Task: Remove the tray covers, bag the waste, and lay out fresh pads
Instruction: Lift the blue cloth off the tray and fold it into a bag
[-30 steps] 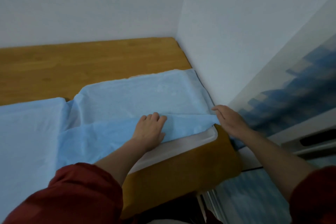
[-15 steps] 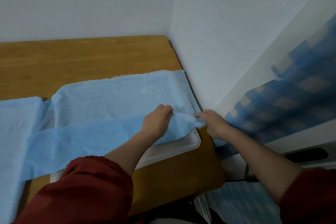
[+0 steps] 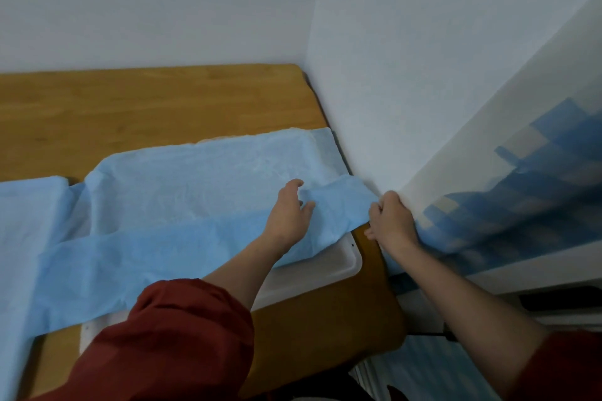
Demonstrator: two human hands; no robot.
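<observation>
left hand (image 3: 286,218): reaches forward over the desk, back of the hand up, wrist straight. the fingers curl down and the thumb closes toward them, pinching a raised fold of the blue pad.
right hand (image 3: 392,221): at the desk's right edge, close to the wall corner, knuckles up. the fingers are curled into a fist round the right end of the pad's folded band.
arms: both forearms bare and stretched out, the left from lower centre, the right from lower right. dark red sleeves (image 3: 169,342) are pushed up near the elbows.
blue pad (image 3: 195,185): lies spread over the white tray, its far edge on the wood. a darker doubled band (image 3: 146,257) runs along its near side from lower left to the right hand, lifted slightly between the two hands.
white tray (image 3: 342,265): on the desk under the pad, with only its near rim and right corner showing.
second blue pad (image 3: 26,212): at far left on the desk, just beside the first. whether the two overlap, cannot tell.
desk (image 3: 146,101): wooden top set into a corner of pale walls (image 3: 423,75).
</observation>
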